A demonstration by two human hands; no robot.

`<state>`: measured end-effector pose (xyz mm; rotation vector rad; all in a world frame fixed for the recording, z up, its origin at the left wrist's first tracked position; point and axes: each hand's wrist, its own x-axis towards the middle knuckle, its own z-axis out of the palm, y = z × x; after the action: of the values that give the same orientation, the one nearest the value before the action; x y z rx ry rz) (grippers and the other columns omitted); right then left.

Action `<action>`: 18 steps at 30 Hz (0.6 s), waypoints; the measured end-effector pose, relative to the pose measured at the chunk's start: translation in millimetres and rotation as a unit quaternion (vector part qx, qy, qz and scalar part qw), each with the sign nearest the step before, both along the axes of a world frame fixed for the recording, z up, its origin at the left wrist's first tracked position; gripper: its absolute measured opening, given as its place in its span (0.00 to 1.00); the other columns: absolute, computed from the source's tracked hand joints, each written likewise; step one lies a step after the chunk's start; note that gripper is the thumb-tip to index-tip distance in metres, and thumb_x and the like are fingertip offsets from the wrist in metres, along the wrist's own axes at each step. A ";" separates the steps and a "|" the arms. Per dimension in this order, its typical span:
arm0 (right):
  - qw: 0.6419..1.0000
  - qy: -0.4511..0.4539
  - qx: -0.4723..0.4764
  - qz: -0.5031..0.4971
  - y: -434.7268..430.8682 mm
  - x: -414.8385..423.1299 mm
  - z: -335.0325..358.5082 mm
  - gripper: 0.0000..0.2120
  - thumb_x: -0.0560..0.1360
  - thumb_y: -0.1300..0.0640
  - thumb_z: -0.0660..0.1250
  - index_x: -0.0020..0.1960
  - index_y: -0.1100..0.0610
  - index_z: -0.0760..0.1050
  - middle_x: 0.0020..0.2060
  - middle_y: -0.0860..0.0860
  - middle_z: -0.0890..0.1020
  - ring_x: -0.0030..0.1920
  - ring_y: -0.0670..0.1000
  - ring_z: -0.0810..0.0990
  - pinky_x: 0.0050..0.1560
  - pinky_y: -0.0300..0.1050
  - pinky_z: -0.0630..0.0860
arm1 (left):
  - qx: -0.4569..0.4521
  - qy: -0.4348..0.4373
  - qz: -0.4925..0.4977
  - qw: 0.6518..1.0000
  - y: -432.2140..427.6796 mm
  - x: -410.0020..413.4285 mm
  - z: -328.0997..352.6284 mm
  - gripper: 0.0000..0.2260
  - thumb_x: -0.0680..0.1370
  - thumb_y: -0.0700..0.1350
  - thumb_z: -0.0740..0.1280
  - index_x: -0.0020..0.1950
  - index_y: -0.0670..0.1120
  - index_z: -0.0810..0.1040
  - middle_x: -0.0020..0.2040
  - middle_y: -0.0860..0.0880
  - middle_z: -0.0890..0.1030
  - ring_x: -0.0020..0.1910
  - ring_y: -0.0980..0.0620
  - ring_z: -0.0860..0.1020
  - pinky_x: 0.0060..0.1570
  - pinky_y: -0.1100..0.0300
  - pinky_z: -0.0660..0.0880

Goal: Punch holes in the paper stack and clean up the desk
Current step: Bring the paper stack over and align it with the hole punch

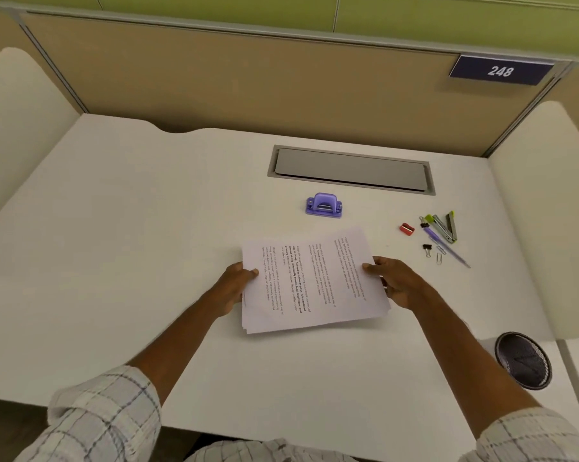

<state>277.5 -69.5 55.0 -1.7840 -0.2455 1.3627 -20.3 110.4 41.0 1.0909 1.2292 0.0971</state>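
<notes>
- My checked sleeves (104,418) sit closest to the lens, forearms reaching out over the white desk (114,228).
- I hold the paper stack (311,281) between both hands, just above or on the desk; I cannot tell which.
- My left hand (233,288) pinches its left edge, thumb on top; my right hand (398,281) clamps the right edge likewise.
- The printed sheets look slightly fanned and unpunched, so I judge punching not begun.
- The purple hole punch (324,205) waits just beyond my fingertips, untouched.
- Right of my right fingers lie a stapler (445,226), pen (446,245), sharpener (407,229) and clips (427,250), all uncleared.
</notes>
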 end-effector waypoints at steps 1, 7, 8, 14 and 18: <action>1.000 -0.008 -0.008 -0.004 1.0 2.1 -2.5 0.08 0.81 0.59 0.67 0.59 0.56 0.79 0.52 0.56 0.85 0.51 0.57 0.84 0.51 0.54 0.78 | 0.001 0.005 -0.001 1.000 1.8 3.7 -0.5 0.14 0.86 0.42 0.60 0.71 0.44 0.74 0.64 0.43 0.82 0.60 0.43 0.81 0.59 0.46 0.77; 0.996 -0.042 -0.052 -0.066 12.5 10.5 -10.8 0.04 0.80 0.58 0.67 0.53 0.55 0.80 0.49 0.55 0.85 0.49 0.58 0.84 0.47 0.52 0.76 | 0.005 0.028 -0.016 0.999 27.1 24.4 -2.1 0.12 0.85 0.42 0.62 0.68 0.44 0.76 0.59 0.45 0.84 0.55 0.45 0.82 0.51 0.50 0.78; 0.994 -0.045 -0.057 -0.078 15.1 12.7 -11.0 0.03 0.80 0.58 0.67 0.52 0.55 0.80 0.48 0.55 0.85 0.49 0.58 0.84 0.47 0.52 0.76 | 0.005 0.033 -0.019 0.999 32.6 28.3 -2.5 0.12 0.84 0.42 0.63 0.67 0.44 0.76 0.59 0.45 0.84 0.55 0.45 0.82 0.53 0.50 0.78; 0.989 -0.061 -0.059 -0.124 28.3 27.1 -12.8 0.04 0.78 0.60 0.68 0.46 0.54 0.80 0.41 0.53 0.86 0.40 0.55 0.84 0.34 0.45 0.75 | 0.004 0.036 -0.016 0.999 59.0 56.5 0.6 0.08 0.82 0.41 0.66 0.61 0.44 0.79 0.51 0.47 0.85 0.47 0.49 0.83 0.43 0.55 0.78; 0.986 -0.058 -0.054 -0.147 36.6 33.7 -14.2 0.05 0.78 0.62 0.68 0.45 0.56 0.80 0.41 0.54 0.85 0.40 0.56 0.84 0.35 0.45 0.75 | 0.014 0.044 -0.013 0.999 72.6 74.0 -4.6 0.08 0.82 0.40 0.67 0.60 0.43 0.79 0.54 0.44 0.84 0.48 0.47 0.83 0.49 0.53 0.78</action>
<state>311.2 -32.9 40.8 -1.9059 0.0298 1.0811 53.7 183.0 36.3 1.1449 1.2950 0.0467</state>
